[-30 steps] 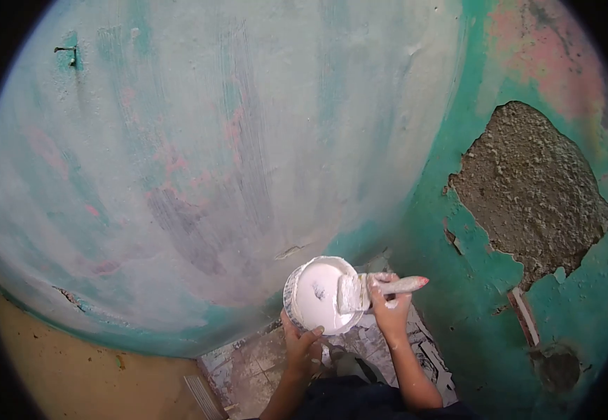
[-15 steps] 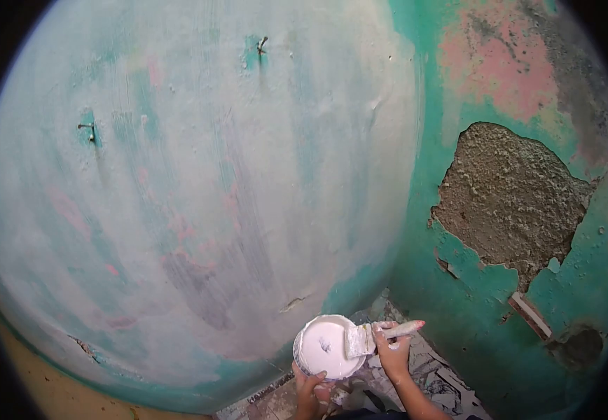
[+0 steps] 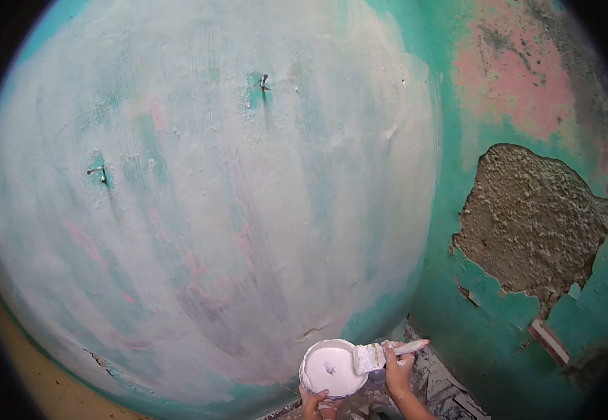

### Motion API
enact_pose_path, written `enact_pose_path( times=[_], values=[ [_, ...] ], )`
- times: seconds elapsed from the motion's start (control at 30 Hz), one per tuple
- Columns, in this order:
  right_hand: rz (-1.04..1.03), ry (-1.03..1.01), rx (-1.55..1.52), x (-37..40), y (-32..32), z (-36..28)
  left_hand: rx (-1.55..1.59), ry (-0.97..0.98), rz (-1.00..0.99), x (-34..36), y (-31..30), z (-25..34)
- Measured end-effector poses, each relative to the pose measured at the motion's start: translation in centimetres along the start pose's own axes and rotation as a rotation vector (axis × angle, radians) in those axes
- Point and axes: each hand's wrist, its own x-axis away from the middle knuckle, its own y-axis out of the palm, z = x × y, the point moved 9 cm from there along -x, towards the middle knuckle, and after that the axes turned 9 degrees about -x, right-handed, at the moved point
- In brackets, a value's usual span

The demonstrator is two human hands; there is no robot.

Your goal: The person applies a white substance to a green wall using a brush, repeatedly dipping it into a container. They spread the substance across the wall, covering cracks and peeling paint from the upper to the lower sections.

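In my left hand (image 3: 316, 403), low in the view, is a round tub of white paint (image 3: 303, 371), with the thumb over its near rim and fingers beneath. A dark mark shows on the paint's surface. My right hand (image 3: 398, 371) grips a wide paintbrush (image 3: 369, 358) by its handle, which points to the right. White paint coats the bristles, and they sit at the tub's right rim. Beyond them rises a green wall (image 3: 381, 318) mostly covered with streaky white paint.
Two metal hooks or nails, one upper (image 3: 264, 84) and one left (image 3: 99, 173), stick out of the painted wall. On the right-hand green wall (image 3: 486, 336), a large patch of bare rough plaster (image 3: 535, 217) is exposed. Broken debris (image 3: 440, 385) covers the floor corner.
The view has tilted upward and shifted slightly left, so the walls appear lower and further right. Both hands still hold the tub and brush, the bristles staying by the right rim.
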Motion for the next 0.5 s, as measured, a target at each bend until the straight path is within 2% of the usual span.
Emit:
enact_pose_path(
  times=[0.07,0.13,0.2,0.27,0.33,0.4,0.43,0.5],
  values=[
    [0.028,0.041,-0.028,-1.9,-0.2,0.6,0.014,-0.102,0.088,0.0,0.6,-0.6],
    [0.112,0.168,-0.250,-5.0,-1.6,3.1,0.026,-0.205,0.169,0.2,1.6,-1.0],
    [0.084,0.204,-0.294,-8.2,-1.5,2.0,0.031,-0.249,0.207,-0.2,2.1,-1.8],
    [0.012,0.110,-0.331,-12.6,0.7,-2.7,0.124,-0.267,0.181,-1.5,2.6,-3.0],
    [-0.058,-0.065,-0.362,-18.2,2.4,-6.5,0.076,-0.173,0.206,-1.8,5.5,-1.3],
    [-0.202,-0.116,-0.255,-20.7,7.1,-15.2,0.118,-0.132,0.189,-2.6,6.6,-1.4],
    [-0.282,-0.303,-0.183,-22.6,9.2,-19.2,0.112,-0.048,0.152,-2.9,7.5,-1.0],
    [-0.454,-0.691,-0.052,-24.1,13.9,-27.7,0.091,-0.091,0.191,-3.5,6.1,-2.3]
  ],
)
